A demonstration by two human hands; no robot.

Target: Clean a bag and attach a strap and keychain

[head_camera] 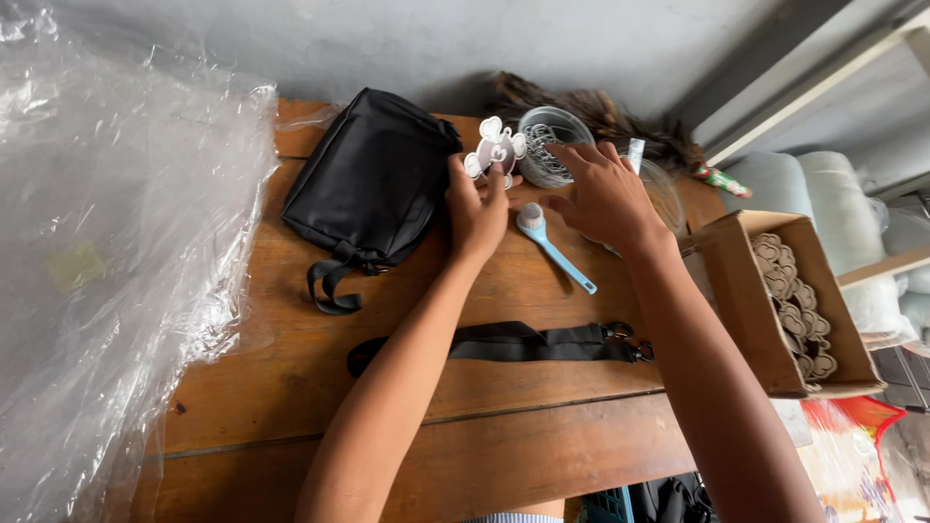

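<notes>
On the wooden table [291, 387], beside the black bag [373, 179], a small white flower-shaped piece [496, 147] is pinched upright in the fingertips of the left hand [477, 208]. With fingers spread, the right hand [603, 194] is reaching to the clear round container [550, 145]. A steady pinch should be kept. Between both hands, the blue brush [552, 247] lies with head pointing away, long axis diagonal.
</notes>
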